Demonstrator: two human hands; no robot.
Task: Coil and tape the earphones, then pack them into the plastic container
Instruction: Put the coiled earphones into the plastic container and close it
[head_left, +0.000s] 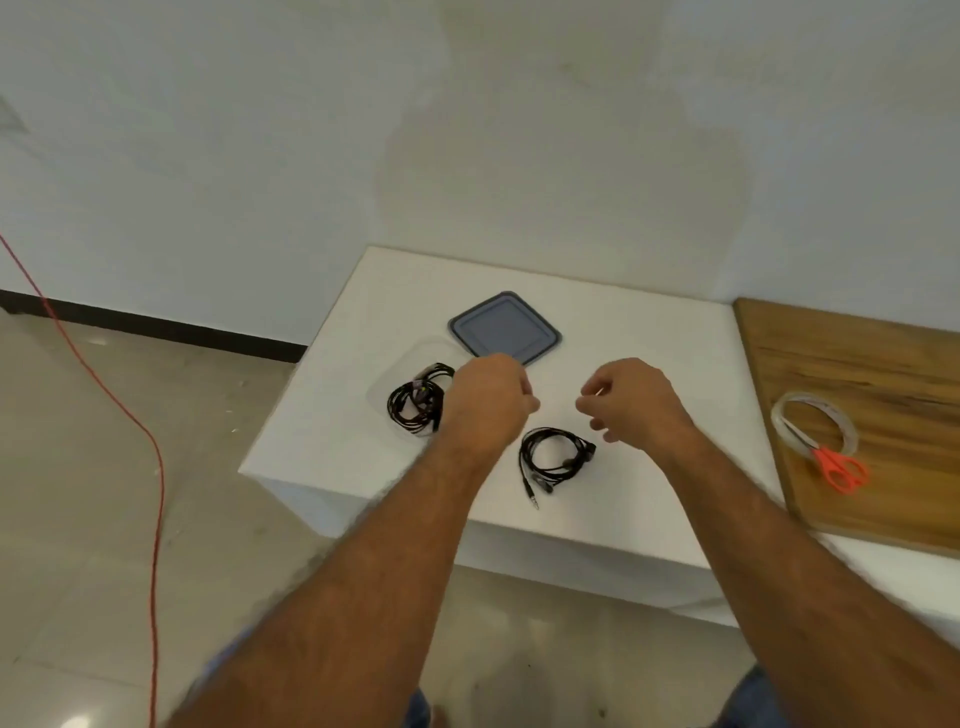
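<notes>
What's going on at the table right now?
A person is packing earphones. One coiled black set already lies in the clear plastic container; its gray lid sits off, beside it. A second coiled set lies loose on the white table. Both hands, left and right, hover above it with fingers curled; whether they pinch a strip of tape is unclear. The tape roll and orange scissors rest on the wooden board.

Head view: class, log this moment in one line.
left hand: empty | right hand: empty | loose earphones: on table
</notes>
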